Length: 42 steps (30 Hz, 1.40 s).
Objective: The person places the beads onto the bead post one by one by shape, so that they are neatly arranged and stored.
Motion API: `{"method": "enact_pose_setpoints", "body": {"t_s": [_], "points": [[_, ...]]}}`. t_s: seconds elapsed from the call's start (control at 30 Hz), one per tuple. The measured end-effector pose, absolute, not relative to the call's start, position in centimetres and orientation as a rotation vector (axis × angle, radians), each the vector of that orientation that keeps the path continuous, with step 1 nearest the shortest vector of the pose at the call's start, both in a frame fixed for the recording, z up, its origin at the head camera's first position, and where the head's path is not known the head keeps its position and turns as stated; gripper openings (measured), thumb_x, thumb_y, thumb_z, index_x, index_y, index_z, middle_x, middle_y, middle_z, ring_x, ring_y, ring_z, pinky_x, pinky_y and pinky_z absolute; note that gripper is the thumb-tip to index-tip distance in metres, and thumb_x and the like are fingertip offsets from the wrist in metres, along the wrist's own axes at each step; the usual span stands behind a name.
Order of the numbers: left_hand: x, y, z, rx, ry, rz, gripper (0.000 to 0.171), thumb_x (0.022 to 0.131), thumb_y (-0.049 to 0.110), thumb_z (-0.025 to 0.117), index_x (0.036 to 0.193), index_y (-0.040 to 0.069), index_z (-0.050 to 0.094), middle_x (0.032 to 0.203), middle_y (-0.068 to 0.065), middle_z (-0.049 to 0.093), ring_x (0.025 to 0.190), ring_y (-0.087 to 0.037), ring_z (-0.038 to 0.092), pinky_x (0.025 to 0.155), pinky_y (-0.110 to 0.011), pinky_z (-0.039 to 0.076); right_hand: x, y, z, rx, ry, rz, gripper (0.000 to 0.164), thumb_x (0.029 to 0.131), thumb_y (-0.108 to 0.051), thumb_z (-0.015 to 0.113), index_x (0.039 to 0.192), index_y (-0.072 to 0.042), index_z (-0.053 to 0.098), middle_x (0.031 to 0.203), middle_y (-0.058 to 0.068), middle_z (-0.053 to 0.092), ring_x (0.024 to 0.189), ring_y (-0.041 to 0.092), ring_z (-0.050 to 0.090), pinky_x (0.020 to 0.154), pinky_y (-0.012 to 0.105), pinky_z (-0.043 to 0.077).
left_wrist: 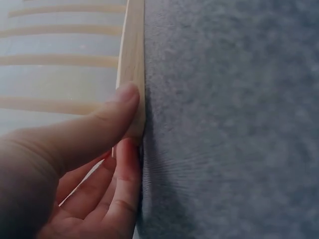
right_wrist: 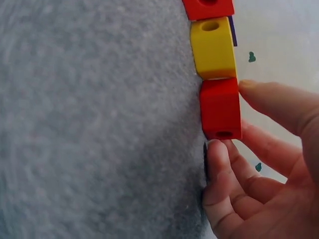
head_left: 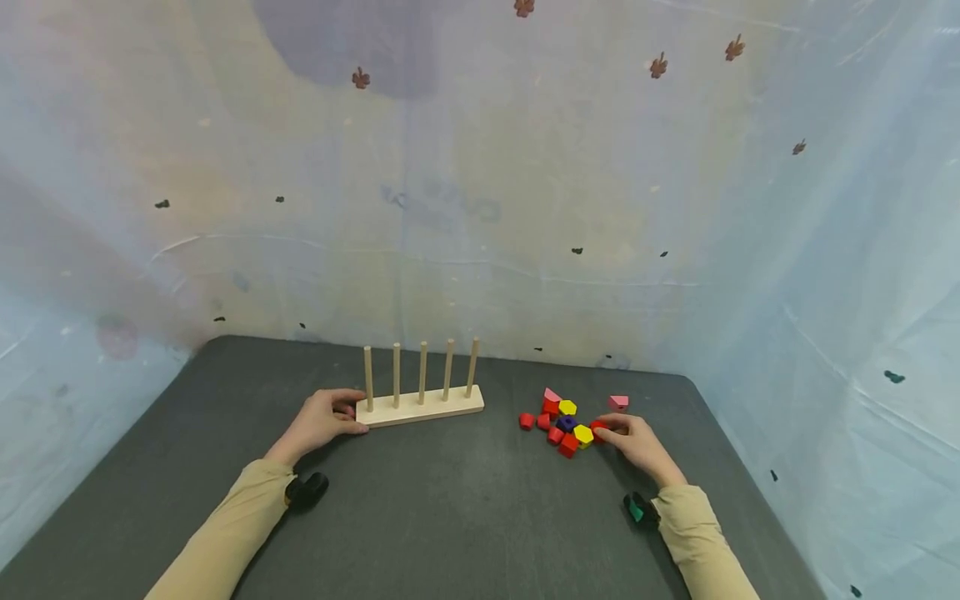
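Note:
A pale wooden peg stand (head_left: 420, 408) with several upright pegs is on the dark table. My left hand (head_left: 318, 421) grips its left end; in the left wrist view the thumb (left_wrist: 114, 109) lies on the front edge of the base and the fingers bend around the end. Over at the right, my right hand (head_left: 633, 442) holds a red block (right_wrist: 220, 108) between thumb and fingers, at the right side of a cluster of beads. That block has a hole in it and touches a yellow hexagonal bead (right_wrist: 214, 50). The hand partly hides the block in the head view.
Red beads (head_left: 527, 421), another yellow hexagonal bead (head_left: 567, 407) and a dark blue bead (head_left: 566, 424) lie close together. A pink block (head_left: 618, 403) sits behind my right hand. Hanging sheeting (head_left: 450, 208) borders the dark table (head_left: 450, 517) at back and sides.

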<state>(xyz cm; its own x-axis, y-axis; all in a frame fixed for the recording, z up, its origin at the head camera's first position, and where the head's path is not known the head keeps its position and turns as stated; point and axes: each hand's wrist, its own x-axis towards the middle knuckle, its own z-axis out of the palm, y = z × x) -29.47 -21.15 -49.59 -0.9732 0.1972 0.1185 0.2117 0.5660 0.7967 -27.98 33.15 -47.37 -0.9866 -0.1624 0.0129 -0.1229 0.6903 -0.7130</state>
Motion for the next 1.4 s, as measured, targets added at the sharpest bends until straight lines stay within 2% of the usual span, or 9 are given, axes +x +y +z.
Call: {"method": "enact_pose_setpoints", "body": {"t_s": [0.3,0.47,0.57,0.8,1.13,1.4], "points": [[-29.9,-21.2,-49.1,-0.419,-2.807,-1.406,0.059,0.073,0.013,0.084,0.124,-0.004,0.060,0.093,-0.006,0.063,0.078,-0.018,0.057,0.064,-0.031,0.050,-27.9,33.5,-46.9,-0.289,2.779,-1.222,0.035,0.092,-0.021,0.066,0.117,0.002,0.061,0.109,0.014,0.062,0.087,0.023,0.059,0.074,0.029,0.051],[-30.0,-21.2,-49.2,-0.461,-2.833,-1.445,0.062,0.073,0.014,0.084,0.125,-0.006,0.058,0.087,-0.005,0.061,0.074,-0.018,0.054,0.060,-0.029,0.047,-27.8,33.7,-46.8,-0.308,2.740,-1.257,0.036,0.091,-0.022,0.068,0.117,0.002,0.059,0.113,0.016,0.061,0.091,0.025,0.060,0.079,0.033,0.053],[-29.8,-20.6,-49.0,-0.483,-2.856,-1.492,0.062,0.071,0.013,0.085,0.125,-0.005,0.059,0.082,-0.005,0.058,0.071,-0.018,0.052,0.057,-0.027,0.045,-27.4,33.4,-46.0,-0.347,2.720,-1.284,0.035,0.091,-0.015,0.068,0.117,0.006,0.058,0.114,0.021,0.060,0.095,0.030,0.061,0.081,0.038,0.055],[-29.1,-19.3,-48.8,-0.491,-2.877,-1.520,0.061,0.070,0.013,0.086,0.123,-0.003,0.060,0.083,-0.004,0.060,0.072,-0.018,0.053,0.058,-0.029,0.047,-28.1,34.1,-46.7,-0.391,2.642,-1.319,0.035,0.087,-0.011,0.071,0.116,0.004,0.058,0.114,0.019,0.060,0.096,0.029,0.062,0.076,0.028,0.056],[-28.7,-18.6,-48.8,-0.499,-2.874,-1.504,0.059,0.069,0.013,0.086,0.120,-0.003,0.061,0.080,-0.004,0.058,0.071,-0.018,0.052,0.057,-0.029,0.046,-28.1,34.5,-46.1,-0.471,2.594,-1.287,0.029,0.084,0.001,0.072,0.107,0.002,0.055,0.105,0.017,0.059,0.093,0.031,0.062,0.078,0.029,0.056],[-28.5,-17.7,-48.8,-0.497,-2.873,-1.482,0.057,0.069,0.011,0.087,0.119,-0.001,0.062,0.080,-0.003,0.059,0.071,-0.017,0.053,0.059,-0.028,0.048,-28.6,34.0,-43.3,-0.587,2.687,-1.331,0.036,0.086,-0.002,0.070,0.118,0.007,0.057,0.114,0.024,0.060,0.098,0.034,0.063,0.080,0.033,0.056]]}}
